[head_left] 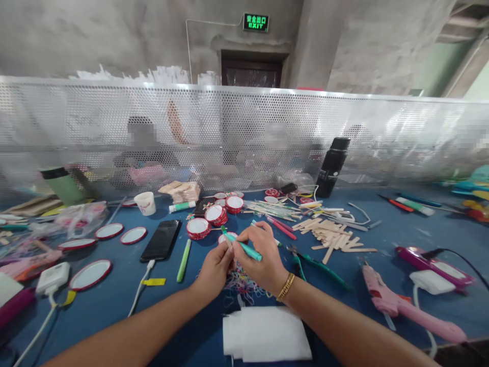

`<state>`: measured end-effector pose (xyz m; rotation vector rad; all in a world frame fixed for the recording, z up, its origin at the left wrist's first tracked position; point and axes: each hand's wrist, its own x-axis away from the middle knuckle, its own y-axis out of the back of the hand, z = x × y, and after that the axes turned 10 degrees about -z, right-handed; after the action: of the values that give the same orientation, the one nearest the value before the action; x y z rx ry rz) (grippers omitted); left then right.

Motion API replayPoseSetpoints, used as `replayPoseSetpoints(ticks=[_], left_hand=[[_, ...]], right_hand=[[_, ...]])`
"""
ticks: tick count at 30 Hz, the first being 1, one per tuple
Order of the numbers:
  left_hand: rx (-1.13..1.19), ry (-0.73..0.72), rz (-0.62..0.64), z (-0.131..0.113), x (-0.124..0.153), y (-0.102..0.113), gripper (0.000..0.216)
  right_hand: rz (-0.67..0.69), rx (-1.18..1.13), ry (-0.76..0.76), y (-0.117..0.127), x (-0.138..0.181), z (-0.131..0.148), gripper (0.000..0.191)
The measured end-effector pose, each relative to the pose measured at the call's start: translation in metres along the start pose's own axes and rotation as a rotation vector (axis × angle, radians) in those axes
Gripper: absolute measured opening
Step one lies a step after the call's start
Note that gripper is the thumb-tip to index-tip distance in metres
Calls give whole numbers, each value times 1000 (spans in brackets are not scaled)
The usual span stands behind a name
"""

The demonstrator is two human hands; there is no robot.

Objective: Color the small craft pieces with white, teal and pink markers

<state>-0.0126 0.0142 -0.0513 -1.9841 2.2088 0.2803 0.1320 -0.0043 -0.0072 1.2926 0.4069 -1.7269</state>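
My right hand (262,255) is closed round a teal pen-like tool (241,245), its tip pointing up and left. My left hand (216,267) sits just left of it, fingers curled on a small thing I cannot make out, touching the tool near a thin wooden stick (228,239). Both hands hover over a tangle of thin coloured elastic bands (244,283) on the blue table (114,295). A small red-rimmed round drum (198,227) and two more like it stand just beyond the hands.
A black phone (161,239) and green marker (184,260) lie to the left, oval mirrors (90,274) further left. Wooden sticks (332,237), green pliers (317,265) and a pink glue gun (397,303) lie right. White paper (265,334) is near me. A perforated screen (244,132) backs the table; people sit behind it.
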Motion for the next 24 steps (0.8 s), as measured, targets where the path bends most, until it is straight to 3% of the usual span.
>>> replayPoseSetpoints(ticks=[24], left_hand=[[1, 11, 11, -3, 1, 0, 51]], right_hand=[[-20, -6, 3, 1, 1, 0, 13]])
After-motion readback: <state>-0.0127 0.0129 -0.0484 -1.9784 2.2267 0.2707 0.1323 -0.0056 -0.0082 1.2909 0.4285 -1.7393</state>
